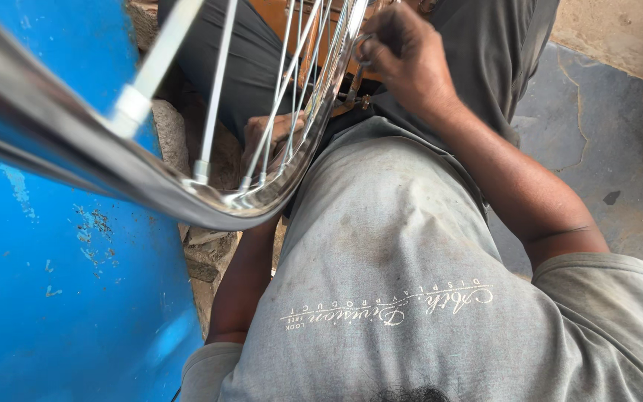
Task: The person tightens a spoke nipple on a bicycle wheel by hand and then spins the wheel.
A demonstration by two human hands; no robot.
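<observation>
Across the person's lap, a shiny chrome bicycle wheel rim with thin silver spokes [187, 186] curves from the left edge of the view up toward the top centre. Behind the spokes, the left hand [273, 141] lies against the inner side of the rim; whether its fingers are closed cannot be told. Higher up, the right hand [403, 52] has its fingers curled shut around a small metal tool [356, 89] at the rim. Beside the wheel stands a blue painted metal surface [61, 298].
</observation>
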